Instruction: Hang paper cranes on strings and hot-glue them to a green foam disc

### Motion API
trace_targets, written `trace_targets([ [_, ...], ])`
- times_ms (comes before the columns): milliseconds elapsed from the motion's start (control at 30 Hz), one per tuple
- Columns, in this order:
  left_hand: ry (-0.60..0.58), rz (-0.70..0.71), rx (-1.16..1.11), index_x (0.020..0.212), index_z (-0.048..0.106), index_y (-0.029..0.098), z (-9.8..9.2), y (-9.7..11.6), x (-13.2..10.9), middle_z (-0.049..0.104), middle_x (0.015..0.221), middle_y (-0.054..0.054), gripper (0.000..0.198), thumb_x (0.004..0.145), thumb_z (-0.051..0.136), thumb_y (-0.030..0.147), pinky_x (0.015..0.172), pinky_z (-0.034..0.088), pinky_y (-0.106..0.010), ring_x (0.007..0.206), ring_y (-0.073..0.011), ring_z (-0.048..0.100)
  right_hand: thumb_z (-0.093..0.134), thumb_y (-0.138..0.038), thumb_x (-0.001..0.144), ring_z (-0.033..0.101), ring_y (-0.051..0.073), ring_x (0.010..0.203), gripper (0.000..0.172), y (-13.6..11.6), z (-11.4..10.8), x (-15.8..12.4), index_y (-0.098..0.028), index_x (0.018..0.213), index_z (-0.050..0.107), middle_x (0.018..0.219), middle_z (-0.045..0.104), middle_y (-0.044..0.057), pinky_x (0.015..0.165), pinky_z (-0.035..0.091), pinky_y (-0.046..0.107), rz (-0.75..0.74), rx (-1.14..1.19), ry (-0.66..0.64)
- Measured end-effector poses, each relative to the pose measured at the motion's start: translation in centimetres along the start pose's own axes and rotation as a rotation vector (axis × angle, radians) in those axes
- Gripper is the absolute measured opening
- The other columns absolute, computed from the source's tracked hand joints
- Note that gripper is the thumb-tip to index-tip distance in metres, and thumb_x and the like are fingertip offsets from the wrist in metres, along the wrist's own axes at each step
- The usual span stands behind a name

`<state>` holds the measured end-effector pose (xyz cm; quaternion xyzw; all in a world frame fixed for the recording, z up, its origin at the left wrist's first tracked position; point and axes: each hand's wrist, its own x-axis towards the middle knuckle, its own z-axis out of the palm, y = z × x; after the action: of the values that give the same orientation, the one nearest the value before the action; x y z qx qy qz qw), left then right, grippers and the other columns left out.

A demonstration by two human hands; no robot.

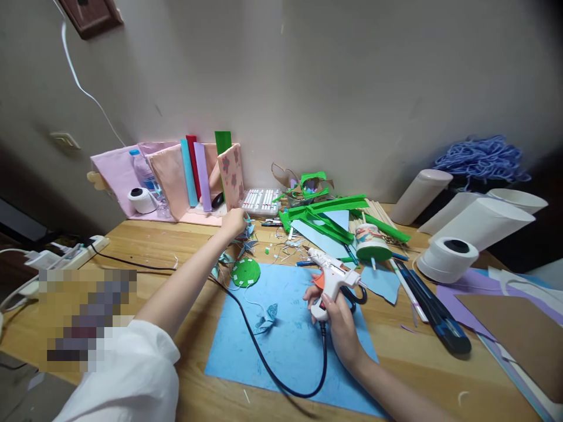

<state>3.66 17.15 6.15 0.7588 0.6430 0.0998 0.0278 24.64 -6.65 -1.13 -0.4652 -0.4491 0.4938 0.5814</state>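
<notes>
A white hot glue gun (pixel 331 278) with an orange trigger is gripped in my right hand (pixel 336 319), its nozzle pointing up and left over the blue sheet (pixel 246 366). Reaching to the far side of the table, my left hand (pixel 234 224) is closed beside some blue paper butterflies (pixel 248 246); its fingertips are hidden from view. A round green disc (pixel 246 273) with small white patches lies at the sheet's upper left edge. Below the disc, a single blue butterfly (pixel 269 318) on a white thread rests on the sheet.
A black cord (pixel 259 351) loops from the glue gun across the sheet. Green strips (pixel 316 217), a marker box (pixel 261 202) and a pink organizer (pixel 165 176) stand along the wall. To the right lie a utility knife (pixel 435 310), a thread spool (pixel 446 261) and paper rolls (pixel 484 223).
</notes>
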Motion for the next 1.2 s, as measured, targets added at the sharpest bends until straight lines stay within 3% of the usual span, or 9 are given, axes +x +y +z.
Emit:
trace_targets([
  [167, 0.08, 0.05, -0.063, 0.077, 0.07, 0.016, -0.1, -0.2, 0.5, 0.071, 0.084, -0.009, 0.016, 0.073, 0.055, 0.013, 0.074, 0.045, -0.025, 0.085, -0.0199, 0.063, 0.043, -0.048, 0.086, 0.051, 0.015, 0.066, 0.043, -0.1, 0.2, -0.1, -0.018, 0.118, 0.043, 0.087, 0.059, 0.005, 0.053, 0.042, 0.026, -0.005, 0.008, 0.023],
  [333, 0.223, 0.147, -0.146, 0.092, 0.068, 0.016, -2.5, 0.1, -0.2, 0.07, 0.096, -0.008, 0.024, 0.079, 0.048, 0.017, 0.08, 0.044, -0.026, 0.092, -0.0185, 0.062, 0.046, -0.05, 0.084, 0.052, 0.016, 0.064, 0.039, 0.0, 0.1, -0.1, -0.018, 0.105, 0.053, 0.084, 0.059, 0.005, 0.05, 0.043, 0.027, 0.013, 0.023, 0.027],
  [467, 0.292, 0.34, -0.335, 0.088, 0.068, 0.015, -4.4, 1.2, -1.0, 0.071, 0.089, -0.007, 0.02, 0.079, 0.052, 0.02, 0.077, 0.046, -0.024, 0.083, -0.0155, 0.064, 0.045, -0.049, 0.085, 0.051, 0.015, 0.064, 0.036, 0.0, 0.0, -0.1, -0.019, 0.103, 0.053, 0.082, 0.059, 0.005, 0.051, 0.043, 0.027, -0.006, 0.019, 0.026],
  [600, 0.284, 0.532, -0.468, 0.081, 0.069, 0.013, -6.4, 3.0, -2.0, 0.07, 0.081, -0.006, 0.016, 0.077, 0.055, 0.02, 0.071, 0.048, -0.025, 0.074, -0.0139, 0.062, 0.043, -0.046, 0.087, 0.051, 0.015, 0.067, 0.035, 0.0, 0.1, -0.1, -0.02, 0.11, 0.047, 0.084, 0.058, 0.004, 0.053, 0.043, 0.026, -0.02, 0.032, 0.022],
  [767, 0.237, 0.641, -0.528, 0.08, 0.069, 0.012, -8.1, 5.6, -3.7, 0.069, 0.078, -0.005, 0.013, 0.076, 0.057, 0.015, 0.068, 0.048, -0.023, 0.071, -0.0117, 0.062, 0.044, -0.047, 0.086, 0.049, 0.015, 0.066, 0.034, -0.1, 0.0, -0.2, -0.019, 0.104, 0.05, 0.084, 0.057, 0.004, 0.051, 0.042, 0.025, -0.011, 0.024, 0.052],
  [867, 0.114, 0.667, -0.523, 0.079, 0.069, 0.012, -7.3, 6.9, -4.9, 0.069, 0.075, -0.004, 0.012, 0.077, 0.057, 0.014, 0.066, 0.048, -0.022, 0.069, -0.0109, 0.061, 0.046, -0.049, 0.084, 0.049, 0.014, 0.062, 0.035, -0.1, 0.0, -0.2, -0.017, 0.096, 0.053, 0.081, 0.057, 0.005, 0.048, 0.041, 0.025, -0.022, 0.01, 0.112],
  [967, -0.042, 0.703, -0.446, 0.081, 0.068, 0.013, -5.1, 7.5, -5.7, 0.069, 0.076, -0.005, 0.013, 0.078, 0.055, 0.013, 0.066, 0.047, -0.023, 0.07, -0.0119, 0.061, 0.047, -0.049, 0.082, 0.05, 0.014, 0.06, 0.034, -0.1, 0.0, -0.2, -0.017, 0.093, 0.052, 0.079, 0.057, 0.004, 0.047, 0.041, 0.024, -0.06, 0.022, 0.179],
  [1100, -0.236, 0.714, -0.446, 0.104, 0.061, 0.012, -2.0, 6.6, -5.7, 0.068, 0.089, -0.008, 0.025, 0.08, 0.056, 0.019, 0.069, 0.047, -0.024, 0.078, -0.0142, 0.062, 0.046, -0.048, 0.082, 0.05, 0.013, 0.059, 0.033, -0.1, 0.0, -0.2, -0.018, 0.094, 0.051, 0.077, 0.057, 0.003, 0.047, 0.04, 0.024, -0.093, 0.018, 0.201],
  [1200, -0.263, 0.667, -0.402, 0.108, 0.058, 0.012, -0.7, 5.3, -5.3, 0.065, 0.099, -0.009, 0.03, 0.079, 0.057, 0.019, 0.076, 0.046, -0.026, 0.087, -0.016, 0.06, 0.046, -0.049, 0.082, 0.049, 0.013, 0.057, 0.035, -0.1, 0.0, -0.2, -0.018, 0.097, 0.051, 0.077, 0.056, 0.003, 0.046, 0.039, 0.024, -0.085, 0.006, 0.198],
])
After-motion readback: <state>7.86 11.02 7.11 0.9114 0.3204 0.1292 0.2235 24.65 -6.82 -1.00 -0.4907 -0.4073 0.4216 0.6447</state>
